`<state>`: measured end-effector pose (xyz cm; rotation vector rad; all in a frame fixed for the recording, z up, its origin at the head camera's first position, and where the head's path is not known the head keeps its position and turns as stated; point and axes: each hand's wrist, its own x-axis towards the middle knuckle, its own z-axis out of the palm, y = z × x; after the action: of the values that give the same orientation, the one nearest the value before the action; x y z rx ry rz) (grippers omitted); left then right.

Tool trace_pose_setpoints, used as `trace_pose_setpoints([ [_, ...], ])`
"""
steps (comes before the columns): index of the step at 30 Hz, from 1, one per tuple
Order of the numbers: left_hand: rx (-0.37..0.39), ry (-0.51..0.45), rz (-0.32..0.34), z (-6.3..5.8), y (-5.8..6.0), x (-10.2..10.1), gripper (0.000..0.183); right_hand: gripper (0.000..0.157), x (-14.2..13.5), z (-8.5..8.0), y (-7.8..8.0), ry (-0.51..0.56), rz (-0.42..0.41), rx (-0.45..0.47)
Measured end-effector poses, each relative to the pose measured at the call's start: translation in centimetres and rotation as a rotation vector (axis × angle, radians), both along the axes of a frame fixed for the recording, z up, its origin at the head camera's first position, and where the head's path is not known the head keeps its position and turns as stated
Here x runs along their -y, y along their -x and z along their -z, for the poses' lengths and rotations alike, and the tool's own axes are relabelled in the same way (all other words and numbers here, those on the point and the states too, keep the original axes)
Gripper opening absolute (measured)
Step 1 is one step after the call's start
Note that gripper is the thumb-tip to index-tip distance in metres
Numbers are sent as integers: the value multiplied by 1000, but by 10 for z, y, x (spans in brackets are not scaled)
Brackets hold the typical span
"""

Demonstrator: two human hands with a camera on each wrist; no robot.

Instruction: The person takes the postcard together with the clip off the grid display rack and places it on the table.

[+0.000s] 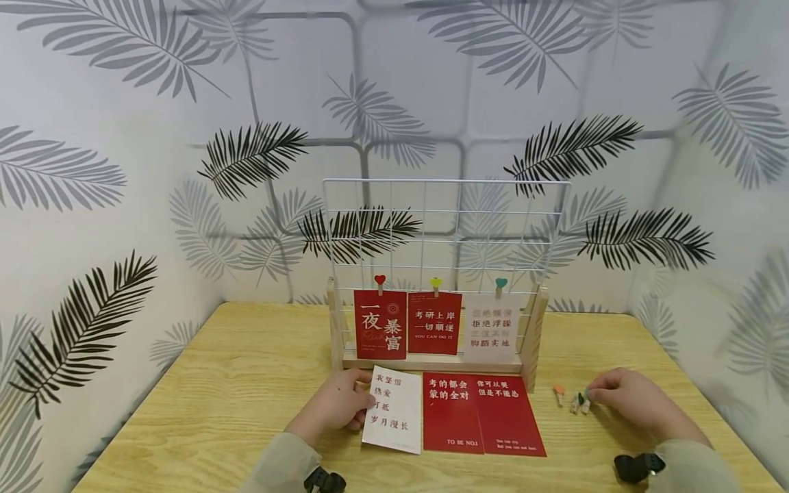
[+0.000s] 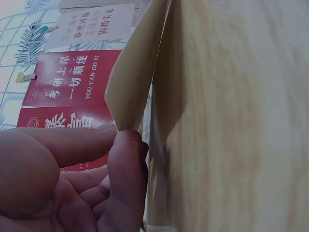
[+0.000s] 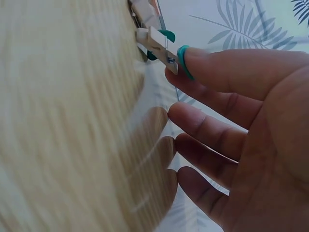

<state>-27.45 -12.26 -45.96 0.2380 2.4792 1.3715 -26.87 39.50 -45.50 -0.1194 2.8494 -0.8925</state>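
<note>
My left hand (image 1: 337, 402) pinches the left edge of a white card (image 1: 397, 418) with printed characters. In the left wrist view that card's plain back (image 2: 134, 67) is tilted up off the table between thumb and finger. On the right, thumb and forefinger of my right hand (image 1: 631, 402) pinch a small wooden clothespin (image 3: 163, 50) by its teal decorated end. Beside it lies a clothespin with a dark green top (image 1: 576, 402), and an orange-topped clothespin (image 1: 559, 395) lies farther left. Two red cards (image 1: 453, 418) (image 1: 508, 418) lie side by side between the hands.
A white wire grid (image 1: 444, 226) stands in wooden feet (image 1: 531, 342) behind the cards. Clipped to it are two red cards (image 1: 380, 329) (image 1: 434, 325) and a white card (image 1: 490, 329), under heart-topped clothespins (image 1: 380, 282). Leaf-patterned covering (image 1: 401, 68) surrounds the wooden table (image 1: 246, 376).
</note>
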Motion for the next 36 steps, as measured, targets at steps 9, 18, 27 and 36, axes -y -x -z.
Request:
trace_pose_setpoints([
  [9, 14, -2, -10, -2, -2, -1, 38, 21, 1, 2, 3, -33, -22, 16],
  [18, 33, -2, -22, -2, -3, -2, 33, 17, 1, 3, 5, -78, -27, -25],
  [27, 37, 2, -34, -2, -5, 0, 36, 25, 5, 5, 7, -98, -24, -52],
  [36, -20, 3, -23, -5, -5, 0, 39, 34, 8, 1, 7, -88, 15, -78],
])
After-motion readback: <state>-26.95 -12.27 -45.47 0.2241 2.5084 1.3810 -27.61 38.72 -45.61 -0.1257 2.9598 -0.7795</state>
